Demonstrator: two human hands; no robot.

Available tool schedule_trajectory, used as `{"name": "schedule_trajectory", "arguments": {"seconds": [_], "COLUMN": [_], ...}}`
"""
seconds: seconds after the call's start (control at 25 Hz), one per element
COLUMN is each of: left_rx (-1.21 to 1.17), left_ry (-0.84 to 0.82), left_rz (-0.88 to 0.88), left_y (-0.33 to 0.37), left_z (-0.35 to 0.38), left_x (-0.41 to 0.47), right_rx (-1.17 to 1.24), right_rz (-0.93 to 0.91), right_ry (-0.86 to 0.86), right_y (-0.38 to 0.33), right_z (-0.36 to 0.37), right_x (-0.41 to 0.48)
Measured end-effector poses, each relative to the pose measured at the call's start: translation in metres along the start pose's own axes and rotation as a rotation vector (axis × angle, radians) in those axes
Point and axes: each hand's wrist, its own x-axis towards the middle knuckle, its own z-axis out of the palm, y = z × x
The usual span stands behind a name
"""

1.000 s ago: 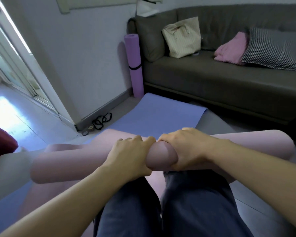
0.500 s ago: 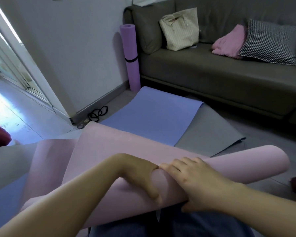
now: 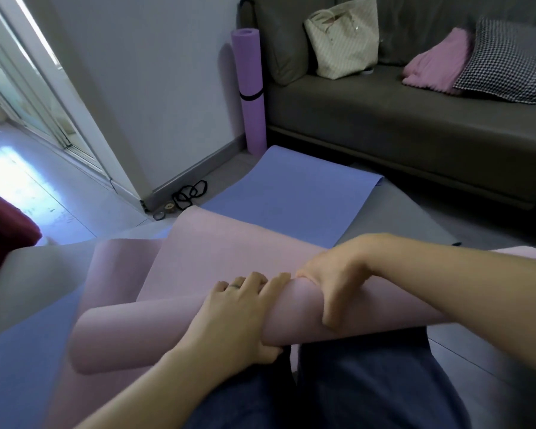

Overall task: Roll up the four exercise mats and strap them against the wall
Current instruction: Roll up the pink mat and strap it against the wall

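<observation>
A pink mat [image 3: 155, 335] lies half rolled across my lap, its loose end spreading away over the floor. My left hand [image 3: 232, 317] grips the roll from the near side, thumb underneath. My right hand [image 3: 331, 286] curls over the top of the roll right beside it. A blue mat [image 3: 291, 193] lies flat beyond, on top of a grey mat [image 3: 415, 218]. A purple mat [image 3: 251, 88], rolled and bound with a black strap, stands upright against the wall by the sofa.
Black elastic straps [image 3: 189, 193] lie on the floor at the wall's base. A dark sofa [image 3: 399, 119] with a beige bag [image 3: 344, 35], a pink cloth and a checked cushion fills the back right. A glass door [image 3: 28, 88] is at the left.
Both hands shifted their grip on the pink roll, the left now under and over the near side, the right over the top. The loose end has spread out forward since a second ago.
</observation>
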Motion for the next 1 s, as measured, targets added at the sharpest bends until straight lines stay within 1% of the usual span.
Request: {"name": "schedule_trajectory", "arguments": {"seconds": [0.08, 0.16, 0.2, 0.24, 0.32, 0.36, 0.4, 0.44, 0.48, 0.52, 0.56, 0.6, 0.68, 0.72, 0.76, 0.8, 0.84, 0.92, 1.0], "left_rx": [-0.068, -0.072, -0.098, -0.167, -0.312, -0.356, -0.378, -0.387, -0.368, -0.321, -0.238, -0.136, 0.102, 0.164, 0.156, 0.134, 0.121, 0.091, -0.009], "left_ry": [-0.14, -0.208, -0.254, -0.337, -0.569, -0.685, -0.782, -0.843, -0.862, -0.831, -0.729, -0.558, -0.11, 0.02, 0.095, 0.121, 0.102, -0.041, -0.181], "left_rz": [0.036, 0.088, 0.1, 0.087, 0.048, 0.035, 0.022, 0.012, 0.005, 0.012, 0.027, 0.046, 0.107, 0.106, 0.084, 0.06, 0.034, 0.003, 0.03], "left_y": [-0.005, -0.006, -0.007, -0.009, -0.019, -0.022, -0.023, -0.024, -0.024, -0.019, -0.015, -0.011, -0.005, -0.003, -0.005, -0.006, -0.008, -0.008, -0.006], "left_z": [-0.009, -0.01, -0.015, -0.019, -0.026, -0.029, -0.035, -0.04, -0.041, -0.04, -0.035, -0.027, -0.005, 0.006, 0.013, 0.014, 0.01, -0.012, -0.029], "left_x": [-0.002, 0.0, 0.004, 0.012, 0.035, 0.048, 0.06, 0.07, 0.077, 0.079, 0.075, 0.066, 0.042, 0.033, 0.029, 0.029, 0.028, 0.024, 0.016], "right_rx": [0.045, 0.108, 0.126, 0.1, -0.079, -0.18, -0.248, -0.278, -0.282, -0.258, -0.215, -0.156, -0.029, 0.013, 0.029, 0.044, 0.062, 0.101, 0.178], "right_rz": [-0.011, -0.034, -0.053, -0.061, -0.051, -0.032, 0.007, 0.049, 0.077, 0.088, 0.085, 0.074, 0.051, 0.037, 0.021, 0.009, -0.001, -0.035, -0.067], "right_ry": [-0.073, -0.031, 0.061, 0.207, 0.507, 0.58, 0.607, 0.628, 0.655, 0.691, 0.709, 0.7, 0.602, 0.526, 0.449, 0.384, 0.343, 0.271, 0.136], "right_y": [-0.003, -0.004, -0.004, -0.002, 0.002, 0.003, 0.005, 0.005, 0.007, 0.01, 0.015, 0.02, 0.026, 0.027, 0.026, 0.025, 0.023, 0.021, 0.02], "right_z": [0.003, 0.021, 0.032, 0.044, 0.069, 0.08, 0.09, 0.096, 0.098, 0.098, 0.092, 0.084, 0.064, 0.053, 0.043, 0.033, 0.025, 0.015, 0.017], "right_x": [-0.001, -0.007, -0.014, -0.022, -0.038, -0.041, -0.039, -0.033, -0.025, -0.02, -0.017, -0.017, -0.017, -0.015, -0.012, -0.01, -0.008, -0.008, -0.01]}}
